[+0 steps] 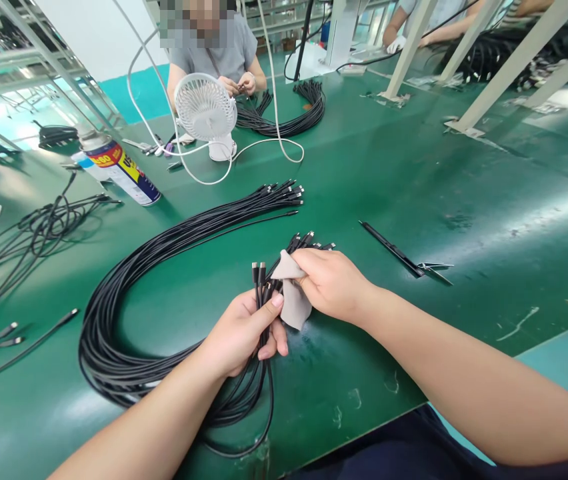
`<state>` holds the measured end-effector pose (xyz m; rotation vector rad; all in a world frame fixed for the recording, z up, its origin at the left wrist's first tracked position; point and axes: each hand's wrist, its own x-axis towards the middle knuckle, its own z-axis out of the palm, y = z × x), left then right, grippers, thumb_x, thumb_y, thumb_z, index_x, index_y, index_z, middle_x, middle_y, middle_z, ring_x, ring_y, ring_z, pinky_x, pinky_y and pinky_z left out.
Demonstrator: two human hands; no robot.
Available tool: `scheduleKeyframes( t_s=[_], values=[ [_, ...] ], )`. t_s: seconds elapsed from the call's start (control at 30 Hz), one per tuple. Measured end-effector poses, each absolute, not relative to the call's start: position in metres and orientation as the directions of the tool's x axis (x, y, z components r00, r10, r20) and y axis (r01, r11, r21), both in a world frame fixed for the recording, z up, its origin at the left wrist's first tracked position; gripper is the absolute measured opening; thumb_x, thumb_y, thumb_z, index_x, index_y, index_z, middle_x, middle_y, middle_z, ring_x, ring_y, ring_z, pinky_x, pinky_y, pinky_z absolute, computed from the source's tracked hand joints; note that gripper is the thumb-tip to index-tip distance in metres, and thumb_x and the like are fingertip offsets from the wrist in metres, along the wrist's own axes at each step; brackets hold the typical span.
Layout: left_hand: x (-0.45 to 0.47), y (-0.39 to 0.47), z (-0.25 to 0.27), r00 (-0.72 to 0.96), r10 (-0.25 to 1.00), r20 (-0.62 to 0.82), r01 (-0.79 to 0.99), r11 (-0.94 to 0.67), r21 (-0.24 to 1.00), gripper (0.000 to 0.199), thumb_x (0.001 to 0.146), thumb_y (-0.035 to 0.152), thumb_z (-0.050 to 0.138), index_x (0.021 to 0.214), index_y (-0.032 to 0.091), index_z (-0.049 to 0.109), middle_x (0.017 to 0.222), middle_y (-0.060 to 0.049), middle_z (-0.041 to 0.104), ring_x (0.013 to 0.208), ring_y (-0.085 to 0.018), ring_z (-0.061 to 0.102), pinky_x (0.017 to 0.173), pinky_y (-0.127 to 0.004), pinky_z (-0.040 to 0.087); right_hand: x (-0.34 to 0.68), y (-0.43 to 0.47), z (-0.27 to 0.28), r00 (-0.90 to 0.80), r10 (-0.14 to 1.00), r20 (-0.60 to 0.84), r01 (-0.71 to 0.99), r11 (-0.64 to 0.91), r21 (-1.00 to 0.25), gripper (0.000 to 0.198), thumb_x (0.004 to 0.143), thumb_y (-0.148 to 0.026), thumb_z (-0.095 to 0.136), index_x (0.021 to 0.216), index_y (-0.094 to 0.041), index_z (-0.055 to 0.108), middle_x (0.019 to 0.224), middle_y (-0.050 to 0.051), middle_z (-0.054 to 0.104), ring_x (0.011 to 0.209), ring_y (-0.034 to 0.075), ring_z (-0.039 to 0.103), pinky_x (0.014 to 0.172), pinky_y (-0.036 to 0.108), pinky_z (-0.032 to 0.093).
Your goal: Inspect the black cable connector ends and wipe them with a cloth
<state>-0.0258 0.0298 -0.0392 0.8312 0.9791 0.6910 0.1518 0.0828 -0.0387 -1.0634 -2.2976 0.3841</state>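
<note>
Several black cables are gripped near their plug ends in my left hand point(244, 330), thumb on top, with metal-tipped connectors point(259, 273) sticking up past the fingers. My right hand point(331, 280) pinches a light grey cloth point(297, 307) against the connectors, just right of my left thumb. Part of the plugs is hidden behind the cloth. Curving round to the left on the green table is a thick bundle of black cables point(109, 320), its other plug ends point(289, 193) lying farther back. More plugs point(321, 245) show just beyond my right hand.
A spray can point(124, 170) and a white fan point(207, 110) with a looping white cord stand behind the bundle. Loose cables point(44, 230) lie at left. A black pen-like tool and tweezers point(399, 253) rest at right. A person works across the table beside another cable coil point(309, 113).
</note>
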Motion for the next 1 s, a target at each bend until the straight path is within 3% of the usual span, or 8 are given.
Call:
scheduleKeyframes(
  t_s=[0.13, 0.27, 0.4, 0.57, 0.7, 0.8, 1.0],
  values=[
    [-0.031, 0.029, -0.043, 0.442, 0.794, -0.417, -0.144, 0.521, 0.841, 0.034, 0.087, 0.046, 0.058, 0.080, 0.012, 0.058, 0.047, -0.004, 0.063, 0.029, -0.004, 0.038, 0.032, -0.016, 0.022, 0.159, 0.092, -0.036, -0.448, 0.819, 0.360, 0.576, 0.572, -0.584, 0.016, 0.084, -0.016, 0.040, 0.069, -0.021, 0.038, 0.065, 0.000, 0.048, 0.059, 0.013, 0.040, 0.057, 0.026, 0.030],
    [-0.034, 0.028, -0.043, 0.512, 0.798, -0.317, -0.257, 0.494, 0.830, 0.029, 0.089, 0.041, 0.059, 0.082, 0.013, 0.062, 0.066, -0.007, 0.071, 0.032, -0.005, 0.045, 0.032, -0.015, 0.025, 0.161, 0.096, -0.032, -0.486, 0.864, 0.129, 0.445, 0.372, -0.815, 0.017, 0.087, -0.021, 0.047, 0.071, -0.019, 0.052, 0.063, -0.002, 0.051, 0.059, 0.011, 0.045, 0.056, 0.024, 0.033],
    [-0.034, 0.028, -0.040, 0.578, 0.781, -0.237, -0.382, 0.516, 0.767, 0.022, 0.090, 0.036, 0.059, 0.081, 0.015, 0.059, 0.090, -0.010, 0.075, 0.040, -0.007, 0.058, 0.032, -0.013, 0.028, 0.157, 0.092, -0.029, -0.626, 0.775, -0.089, 0.244, 0.085, -0.966, 0.019, 0.092, -0.028, 0.048, 0.084, -0.016, 0.060, 0.063, -0.002, 0.058, 0.051, 0.009, 0.051, 0.051, 0.022, 0.040],
    [-0.036, 0.028, -0.039, 0.657, 0.719, -0.228, -0.439, 0.610, 0.660, 0.023, 0.091, 0.036, 0.056, 0.080, 0.015, 0.057, 0.091, -0.012, 0.076, 0.040, -0.009, 0.060, 0.031, -0.012, 0.028, 0.154, 0.088, -0.032, -0.739, 0.658, -0.149, 0.048, -0.168, -0.985, 0.024, 0.085, -0.037, 0.063, 0.089, -0.014, 0.060, 0.068, -0.002, 0.061, 0.050, 0.007, 0.053, 0.045, 0.019, 0.041],
    [-0.038, 0.028, -0.038, 0.709, 0.669, -0.224, -0.459, 0.678, 0.574, 0.025, 0.091, 0.037, 0.054, 0.078, 0.016, 0.057, 0.090, -0.013, 0.077, 0.038, -0.011, 0.059, 0.030, -0.013, 0.029, 0.155, 0.088, -0.034, -0.800, 0.573, -0.180, -0.019, -0.323, -0.946, 0.029, 0.073, -0.029, 0.077, 0.091, -0.013, 0.061, 0.071, -0.003, 0.061, 0.054, 0.006, 0.053, 0.049, 0.017, 0.044],
    [-0.038, 0.028, -0.037, 0.710, 0.663, -0.238, -0.461, 0.693, 0.555, 0.024, 0.091, 0.036, 0.055, 0.078, 0.016, 0.057, 0.082, -0.013, 0.077, 0.035, -0.011, 0.057, 0.029, -0.014, 0.031, 0.155, 0.087, -0.036, -0.851, 0.495, -0.175, 0.009, -0.319, -0.948, 0.024, 0.079, -0.032, 0.071, 0.090, -0.012, 0.062, 0.066, -0.003, 0.060, 0.053, 0.006, 0.054, 0.045, 0.015, 0.041],
    [-0.036, 0.029, -0.034, 0.698, 0.670, -0.252, -0.434, 0.676, 0.595, 0.026, 0.088, 0.038, 0.060, 0.076, 0.015, 0.057, 0.065, -0.010, 0.073, 0.036, -0.013, 0.058, 0.029, -0.014, 0.031, 0.151, 0.085, -0.039, -0.818, 0.554, -0.154, 0.000, -0.266, -0.964, 0.023, 0.081, -0.033, 0.069, 0.090, -0.013, 0.064, 0.068, -0.003, 0.061, 0.051, 0.004, 0.052, 0.045, 0.015, 0.042]
  ],
)
